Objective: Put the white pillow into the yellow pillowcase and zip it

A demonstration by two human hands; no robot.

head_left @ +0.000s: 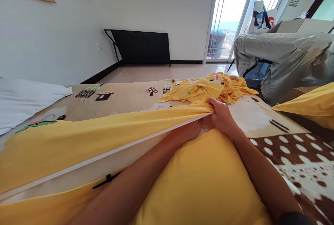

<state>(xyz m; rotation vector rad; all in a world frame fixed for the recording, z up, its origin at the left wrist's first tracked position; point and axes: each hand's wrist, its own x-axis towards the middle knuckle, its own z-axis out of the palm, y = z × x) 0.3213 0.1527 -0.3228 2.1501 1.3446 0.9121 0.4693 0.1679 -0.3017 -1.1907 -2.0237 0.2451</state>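
Note:
A yellow cloth cover (104,126) with a pale lining and a white-trimmed open edge stretches across from the left. My right hand (221,115) pinches the far end of that edge, thumb on top. Inside the opening, my left hand (193,130) reaches toward the same end, close to my right hand; its fingers are hidden by the cloth. A smooth yellow bulge (206,179) lies between my forearms. Just beyond my right hand is a crumpled heap of yellow printed cloth (208,87).
Beneath lies a beige and brown patterned blanket (125,94). A white pillow (28,101) is at left and a yellow cushion-like item (313,103) at right. Behind stand a black folded panel (143,47) and a plastic-covered table (281,47) bearing boxes.

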